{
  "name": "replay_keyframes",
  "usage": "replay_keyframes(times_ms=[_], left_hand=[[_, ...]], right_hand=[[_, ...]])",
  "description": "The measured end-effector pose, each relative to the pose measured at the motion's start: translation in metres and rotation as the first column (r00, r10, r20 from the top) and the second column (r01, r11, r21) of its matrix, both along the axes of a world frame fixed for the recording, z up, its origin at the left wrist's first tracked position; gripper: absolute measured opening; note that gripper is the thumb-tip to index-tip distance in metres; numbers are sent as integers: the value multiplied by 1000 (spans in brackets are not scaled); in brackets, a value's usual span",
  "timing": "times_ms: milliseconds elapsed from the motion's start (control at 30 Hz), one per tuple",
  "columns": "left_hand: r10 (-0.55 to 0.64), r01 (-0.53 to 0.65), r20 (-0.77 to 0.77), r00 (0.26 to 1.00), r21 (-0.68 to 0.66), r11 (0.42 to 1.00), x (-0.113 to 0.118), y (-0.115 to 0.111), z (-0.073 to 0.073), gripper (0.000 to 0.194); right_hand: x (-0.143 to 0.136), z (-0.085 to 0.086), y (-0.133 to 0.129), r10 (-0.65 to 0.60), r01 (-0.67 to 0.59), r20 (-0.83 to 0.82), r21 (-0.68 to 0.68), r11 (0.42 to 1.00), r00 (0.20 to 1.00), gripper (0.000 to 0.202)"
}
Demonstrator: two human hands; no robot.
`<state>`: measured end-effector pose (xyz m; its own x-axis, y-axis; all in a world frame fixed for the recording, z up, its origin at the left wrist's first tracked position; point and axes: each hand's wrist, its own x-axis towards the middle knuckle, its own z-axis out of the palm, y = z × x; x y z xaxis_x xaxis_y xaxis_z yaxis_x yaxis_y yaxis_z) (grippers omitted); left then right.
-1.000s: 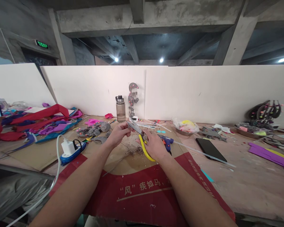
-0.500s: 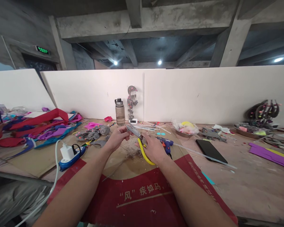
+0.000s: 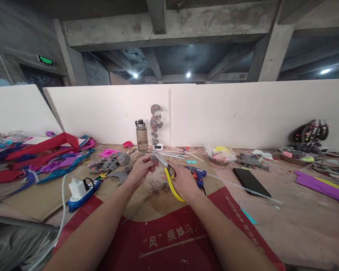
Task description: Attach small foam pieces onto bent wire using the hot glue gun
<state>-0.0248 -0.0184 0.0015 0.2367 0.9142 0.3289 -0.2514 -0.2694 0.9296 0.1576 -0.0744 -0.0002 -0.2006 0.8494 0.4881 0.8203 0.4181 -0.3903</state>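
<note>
My right hand (image 3: 181, 180) grips a pair of scissors (image 3: 174, 190) by the yellow handles. Their metal blades point forward and left, to the fingertips of my left hand (image 3: 142, 171). That hand is closed in a pinch on a small grey piece (image 3: 154, 157), which looks like felt; the fingers partly cover it. Both hands are above a sheet of brown card strewn with grey scraps (image 3: 159, 187). Just right of my right hand lies a blue hot glue gun (image 3: 197, 173) with a long clear glue stick (image 3: 228, 182).
A water bottle (image 3: 141, 136) and a grey hanging ornament (image 3: 156, 122) are at the white board. Coloured felt (image 3: 56, 163) and a blue power strip (image 3: 83, 195) lie left. A phone (image 3: 251, 181), a bag-lined bowl (image 3: 219, 154) and a purple strip (image 3: 322, 186) lie right.
The view has shifted slightly, so the surroundings sit a little lower and further left. Both hands keep nearly the same pose, with the scissor blades still at the left fingertips.
</note>
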Motion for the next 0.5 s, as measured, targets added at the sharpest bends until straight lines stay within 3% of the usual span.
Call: replay_keyframes(times_ms=[100,200,500], left_hand=[[40,-39,23,999,-42,998,5,1,-3,19],[-13,13,-2,1000,-75,997,10,1,0,22],[-56,55,0,998,-112,992,23,4,20,25]], right_hand=[[-1,1,1,2,2,-111,40,999,994,38],[3,0,2,8,3,-184,60,998,983,39],[29,8,7,-46,58,-144,79,995,989,33]])
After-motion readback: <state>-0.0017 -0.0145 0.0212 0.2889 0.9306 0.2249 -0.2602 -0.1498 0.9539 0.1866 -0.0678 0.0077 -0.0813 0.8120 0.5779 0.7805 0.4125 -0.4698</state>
